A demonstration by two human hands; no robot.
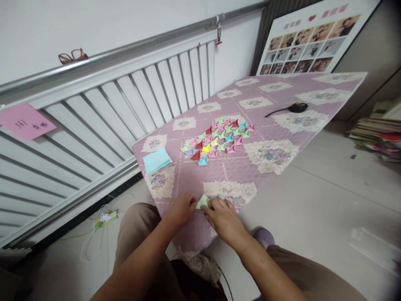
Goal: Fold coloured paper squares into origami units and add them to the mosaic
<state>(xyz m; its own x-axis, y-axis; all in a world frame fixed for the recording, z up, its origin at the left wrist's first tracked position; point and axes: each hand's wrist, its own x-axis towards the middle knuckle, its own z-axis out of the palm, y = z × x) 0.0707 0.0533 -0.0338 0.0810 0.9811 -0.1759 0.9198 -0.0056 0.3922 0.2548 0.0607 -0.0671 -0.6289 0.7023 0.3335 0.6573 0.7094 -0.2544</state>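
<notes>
A small piece of folded light green paper [203, 201] lies on the near part of the cloth-covered table, between my two hands. My left hand [184, 205] is at its left corner, with the fingers curled and pinched together at the edge. From the right, my right hand [223, 212] holds the paper down, thumb and fingers bent over its right side. Further up the table stand several small folded paper pieces [214, 142] in rows, coloured pink, green, red, blue and yellow. To their left is a stack of square paper sheets [157, 160], light blue on top.
A floral purple tablecloth [191, 175] covers the table. A black object with a cord [297, 108] lies at the far right. A white radiator [125, 104] borders the left side, with glasses [73, 56] on the pipe above. A power strip [107, 218] lies on the floor.
</notes>
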